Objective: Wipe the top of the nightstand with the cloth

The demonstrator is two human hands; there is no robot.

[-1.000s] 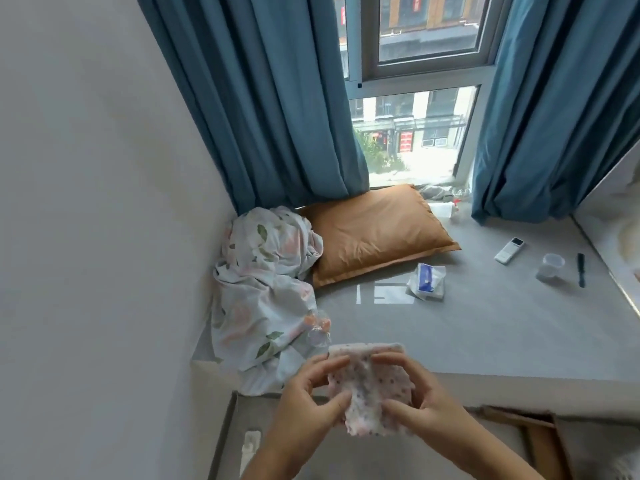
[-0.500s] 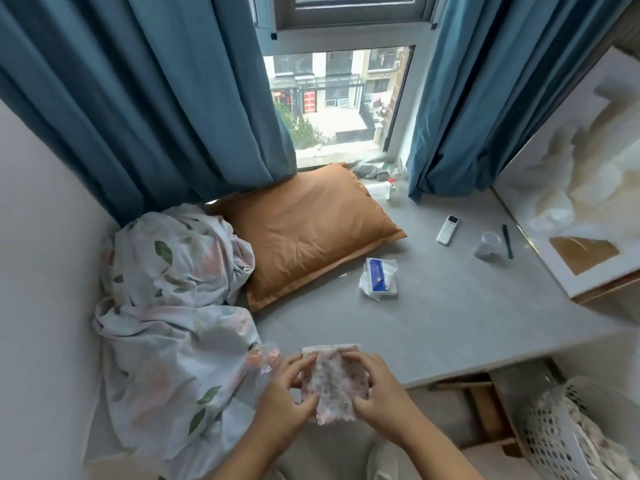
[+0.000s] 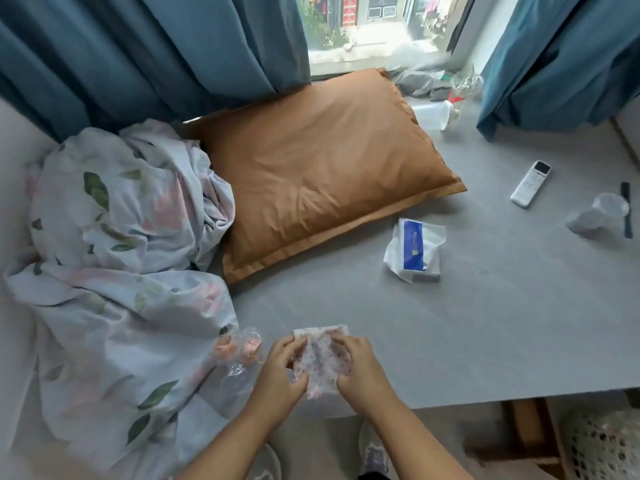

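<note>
A small white cloth [image 3: 320, 362] with a pink floral print is held between both hands above the front edge of the grey surface [image 3: 485, 323]. My left hand [image 3: 280, 375] grips its left side with thumb and fingers. On the right side, my right hand [image 3: 360, 368] pinches it the same way. The cloth hangs crumpled, partly folded, with its top edge showing above my fingers.
An orange pillow [image 3: 322, 174] and a floral sheet heap [image 3: 114, 271] fill the left. A tissue pack [image 3: 415, 251], remote [image 3: 530, 183], plastic cup [image 3: 602, 216], black pen [image 3: 626, 209] and bottle [image 3: 433, 114] lie on the surface. A white basket [image 3: 606, 445] stands low right.
The view has tilted down and come closer to the grey surface. Both hands still hold the cloth, now over the surface's front edge.
</note>
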